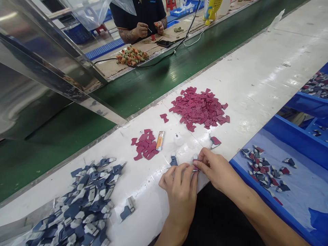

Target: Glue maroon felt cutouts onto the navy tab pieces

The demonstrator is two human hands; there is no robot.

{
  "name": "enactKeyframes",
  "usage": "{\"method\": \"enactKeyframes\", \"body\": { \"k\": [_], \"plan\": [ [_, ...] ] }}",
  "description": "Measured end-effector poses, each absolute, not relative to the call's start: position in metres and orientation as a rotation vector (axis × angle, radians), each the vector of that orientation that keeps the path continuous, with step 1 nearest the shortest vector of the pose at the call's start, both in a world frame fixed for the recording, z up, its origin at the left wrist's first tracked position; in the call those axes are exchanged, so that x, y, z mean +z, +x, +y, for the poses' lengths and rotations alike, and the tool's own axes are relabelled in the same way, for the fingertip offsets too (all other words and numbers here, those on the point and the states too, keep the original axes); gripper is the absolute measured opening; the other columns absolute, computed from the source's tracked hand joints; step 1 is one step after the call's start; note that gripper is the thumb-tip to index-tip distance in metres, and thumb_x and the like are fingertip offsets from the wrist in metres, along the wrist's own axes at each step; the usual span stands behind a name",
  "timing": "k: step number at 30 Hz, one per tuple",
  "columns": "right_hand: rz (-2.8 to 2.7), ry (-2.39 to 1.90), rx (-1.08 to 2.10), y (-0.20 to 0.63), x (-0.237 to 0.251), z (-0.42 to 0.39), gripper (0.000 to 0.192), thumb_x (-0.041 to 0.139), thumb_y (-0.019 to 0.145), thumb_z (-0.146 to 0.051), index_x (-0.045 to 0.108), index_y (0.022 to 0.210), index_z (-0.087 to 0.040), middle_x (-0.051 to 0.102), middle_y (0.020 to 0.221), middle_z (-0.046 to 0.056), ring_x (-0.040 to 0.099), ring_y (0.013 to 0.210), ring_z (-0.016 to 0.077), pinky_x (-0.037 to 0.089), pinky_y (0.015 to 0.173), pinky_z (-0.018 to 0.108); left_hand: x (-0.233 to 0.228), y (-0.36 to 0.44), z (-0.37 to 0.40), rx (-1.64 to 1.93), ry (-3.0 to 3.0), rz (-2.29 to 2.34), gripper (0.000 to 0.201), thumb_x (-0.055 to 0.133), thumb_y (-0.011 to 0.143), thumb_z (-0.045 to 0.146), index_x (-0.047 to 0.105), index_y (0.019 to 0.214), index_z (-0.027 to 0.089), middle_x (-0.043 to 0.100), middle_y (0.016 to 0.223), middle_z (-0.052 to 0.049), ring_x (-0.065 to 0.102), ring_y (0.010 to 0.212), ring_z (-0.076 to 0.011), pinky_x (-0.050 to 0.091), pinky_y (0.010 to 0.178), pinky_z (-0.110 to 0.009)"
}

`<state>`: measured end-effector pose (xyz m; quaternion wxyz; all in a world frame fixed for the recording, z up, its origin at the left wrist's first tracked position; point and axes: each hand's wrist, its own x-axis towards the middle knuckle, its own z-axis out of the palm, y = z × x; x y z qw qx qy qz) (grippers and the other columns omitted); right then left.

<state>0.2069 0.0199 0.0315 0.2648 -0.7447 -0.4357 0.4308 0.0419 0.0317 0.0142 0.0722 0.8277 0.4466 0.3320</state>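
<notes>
A smartphone [164,43] lies beyond the green conveyor belt [166,75]. Farther back, a red stool [171,4] stands near a blue tray [177,14].

No legible text, blurred blue lettering [153,1] on dark shirt [146,16]

Black clothing [220,218] is worn on the body. The left hand [180,193], right hand [216,167] and right forearm [258,212] are seen bare.
</notes>
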Motion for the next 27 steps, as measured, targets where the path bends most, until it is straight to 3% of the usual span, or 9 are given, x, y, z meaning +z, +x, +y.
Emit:
{"method": "enactKeyframes", "body": {
  "k": [5, 11, 17, 22, 27],
  "plan": [
    [-1.092, -1.9, 1.32, 0.214, 0.034, 0.024, 0.021, 0.064, 0.103, -0.035, 0.058, 0.085, -0.026, 0.068, 0.063, -0.003, 0.066, 0.064, 0.02, 0.044, 0.064, 0.03, 0.011, 0.043, 0.03, 1.094, 2.565, 1.315, 0.022, 0.077, 0.1, 0.017, 0.081, 0.114, 0.032, 0.084, 0.103, 0.003, 0.061, 0.106, -0.0228, 0.031, 0.096, -0.044],
    [-1.066, -1.925, 1.367, 0.216, 0.043, 0.036, 0.033, 0.059, 0.107, -0.039, 0.059, 0.078, -0.024, 0.068, 0.057, -0.002, 0.064, 0.053, 0.016, 0.042, 0.055, 0.026, 0.01, 0.044, 0.032, 1.072, 2.549, 1.317, 0.018, 0.072, 0.102, 0.016, 0.081, 0.104, 0.031, 0.085, 0.103, 0.005, 0.061, 0.103, -0.0223, 0.031, 0.096, -0.045],
    [-1.223, -2.073, 1.454, 0.217, 0.045, 0.046, 0.032, 0.06, 0.108, -0.037, 0.054, 0.079, -0.024, 0.07, 0.057, -0.004, 0.045, 0.032, 0.0094, 0.033, 0.046, 0.026, 0.016, 0.043, 0.033, 0.966, 2.565, 1.328, 0.019, 0.071, 0.102, 0.013, 0.078, 0.099, 0.03, 0.084, 0.105, 0.005, 0.059, 0.105, -0.0226, 0.031, 0.096, -0.044],
    [-1.299, -2.055, 1.382, 0.222, 0.046, 0.049, 0.035, 0.061, 0.108, -0.037, 0.052, 0.076, -0.024, 0.069, 0.056, -0.003, 0.056, 0.041, 0.0118, 0.035, 0.046, 0.024, 0.023, 0.044, 0.035, 0.834, 2.552, 1.323, 0.018, 0.067, 0.106, 0.019, 0.079, 0.099, 0.03, 0.083, 0.109, 0.001, 0.058, 0.111, -0.0254, 0.03, 0.1, -0.046],
    [-1.054, -1.813, 1.641, 0.23, 0.047, 0.038, 0.026, 0.054, 0.111, -0.033, 0.056, 0.086, -0.024, 0.075, 0.066, -0.005, 0.049, 0.033, 0.0095, 0.037, 0.04, 0.025, 0.031, 0.046, 0.038, 0.794, 2.56, 1.277, 0.015, 0.068, 0.105, 0.018, 0.078, 0.101, 0.028, 0.085, 0.104, 0.003, 0.063, 0.109, -0.0242, 0.03, 0.098, -0.044]
  ]
}}
